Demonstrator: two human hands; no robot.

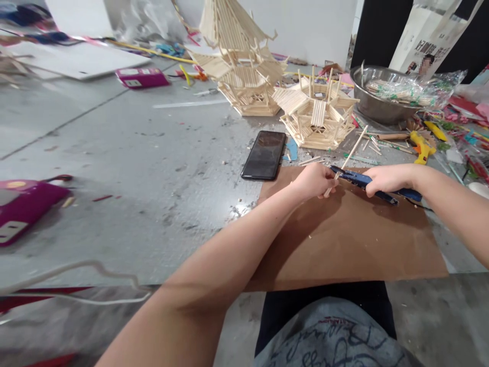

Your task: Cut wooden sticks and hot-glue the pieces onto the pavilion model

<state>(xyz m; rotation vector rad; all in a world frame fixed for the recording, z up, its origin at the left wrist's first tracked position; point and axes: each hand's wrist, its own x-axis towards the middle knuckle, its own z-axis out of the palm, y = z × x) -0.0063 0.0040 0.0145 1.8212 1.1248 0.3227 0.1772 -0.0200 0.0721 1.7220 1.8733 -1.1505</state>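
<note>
My left hand [315, 181] is closed on a thin wooden stick [354, 148], which slants up to the right; a short end shows below my fingers. In my right hand [391, 179] is a pair of blue-handled cutters [357, 177], gripped around the handles. Their jaws lie against the stick, close beside my left fingertips. Both hands are over a brown paper sheet [355, 239]. Behind them stands a small stick-built pavilion model [319, 114], and farther back a taller stick tower [244, 71]. My left fingers partly hide where jaws and stick meet.
A black phone [264, 155] lies left of the paper. At the back right are a metal bowl [382, 104] with bagged sticks and a yellow glue gun [421, 147]. Magenta power strips [141, 77] lie to the left. Loose stick pieces are scattered behind the paper.
</note>
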